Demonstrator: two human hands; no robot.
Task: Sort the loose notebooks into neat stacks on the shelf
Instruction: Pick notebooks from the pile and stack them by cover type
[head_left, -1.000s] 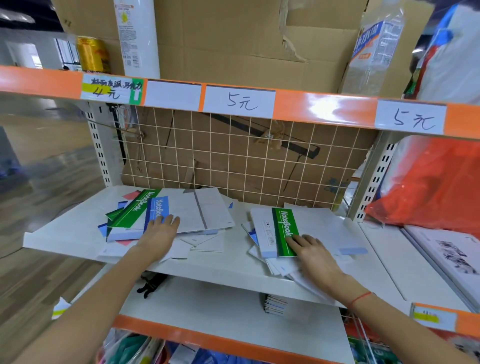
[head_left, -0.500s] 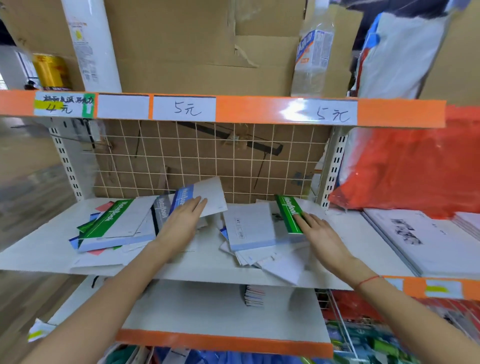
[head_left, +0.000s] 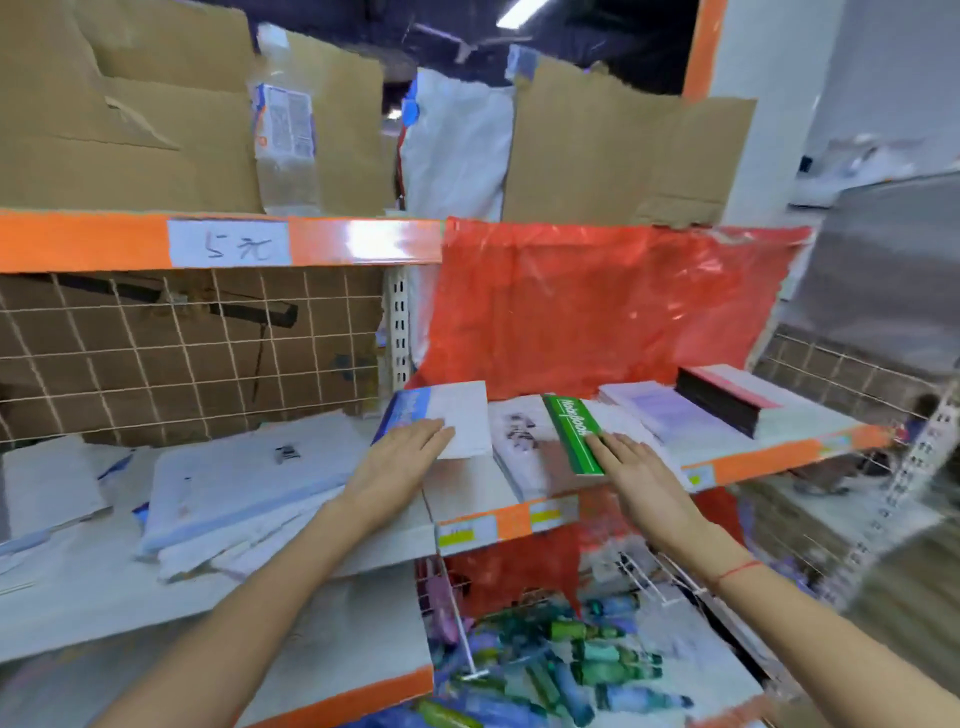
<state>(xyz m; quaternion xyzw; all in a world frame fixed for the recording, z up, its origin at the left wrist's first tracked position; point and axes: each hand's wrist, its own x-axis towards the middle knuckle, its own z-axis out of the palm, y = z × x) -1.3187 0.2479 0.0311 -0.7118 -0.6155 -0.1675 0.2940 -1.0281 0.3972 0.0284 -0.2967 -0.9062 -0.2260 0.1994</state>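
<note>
**Two notebooks carried toward the right-hand bay**

Nearest the camera, both bare forearms reach forward over the lower shelf, the right one with a thin red cord at the wrist. The left hand (head_left: 402, 449) lies on top of a blue-spined notebook (head_left: 441, 418), fingers stretched flat over its white cover; whether the thumb hooks underneath cannot be told. The right hand (head_left: 631, 465) rests with straight fingers against the near end of a green-spined notebook (head_left: 574, 434), and its thumb is likewise hidden.

The step in hand looks like a transfer: each hand brings one notebook across to the right shelf (head_left: 769, 460), where flat stacks already sit. The next move likely calls for setting each book down square on a matching pile, edges flush, without nudging what lies beneath.

The blue-spined notebook tilts up at the divide between the two bays, its far edge raised. The green-spined one lies over a pale printed booklet (head_left: 519, 441) near the shelf's front lip. Both look thin and soft-covered, so they should slide easily and may fan out if pushed.

To the left, a loose heap of notebooks (head_left: 228, 499) sprawls unsorted, overlapping at odd angles. Further right stand a pale stack (head_left: 660, 413) and a dark-edged stack (head_left: 727, 402). Behind hang a red plastic sheet (head_left: 597, 306) and a wire grid (head_left: 182, 353).
</note>
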